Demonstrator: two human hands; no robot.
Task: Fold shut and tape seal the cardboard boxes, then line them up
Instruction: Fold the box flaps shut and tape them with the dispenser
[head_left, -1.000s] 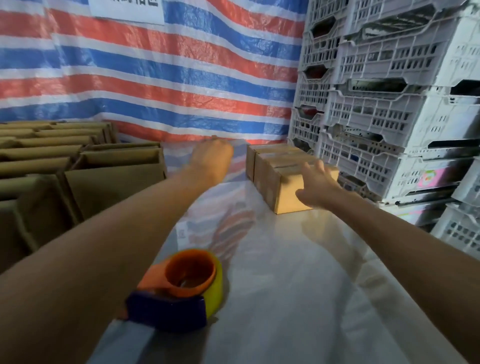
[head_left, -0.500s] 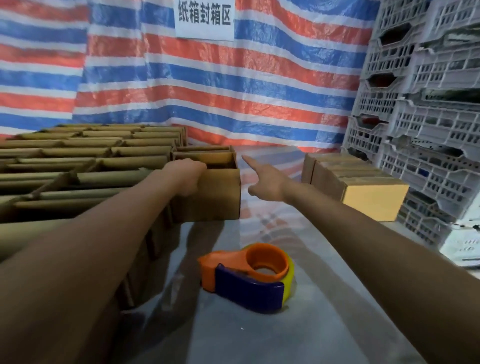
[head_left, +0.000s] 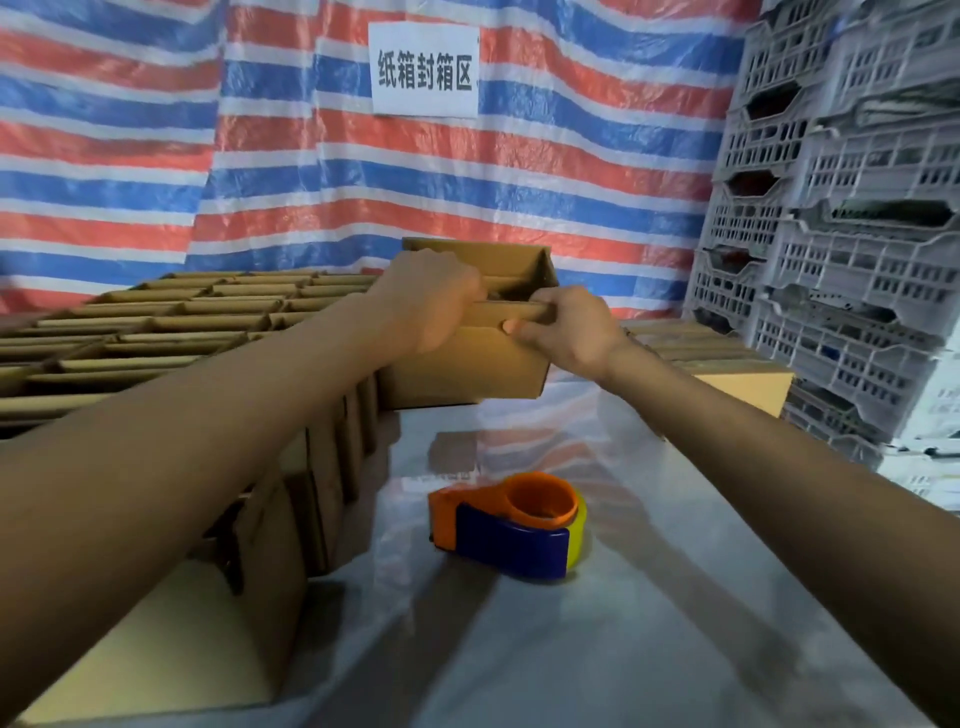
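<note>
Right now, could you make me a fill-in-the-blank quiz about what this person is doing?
1. The left hand and the right hand both grip the near flap of an open brown cardboard ____.
2. The orange, blue and yellow tape dispenser lies on the table, held by ____ hand.
3. The white paper sign hangs on a plastic sheet striped red, white and ____.
4. The row of closed cardboard boxes stands on the person's ____ side.
Missing words: box; neither; blue; right.
</note>
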